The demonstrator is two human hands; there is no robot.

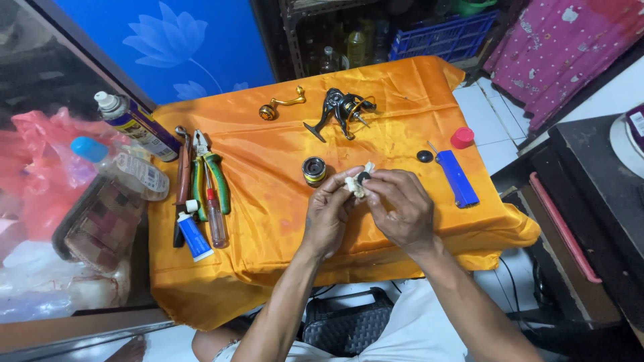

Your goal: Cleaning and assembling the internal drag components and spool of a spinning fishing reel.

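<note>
At the far left of the orange-draped worktop (268,228), a spray can (136,125) is seen lying, with pliers (209,175) and a small blue tube (193,236) laid just right of it. Right of the pliers, a loose spool (314,170) is parked on the cloth. Just right of that spool, a small dark round part wrapped in a white rag (359,182) is pinched between the left hand (329,213) and right hand (401,206), pressed together. A blue lighter (459,178) lies further right.
</note>
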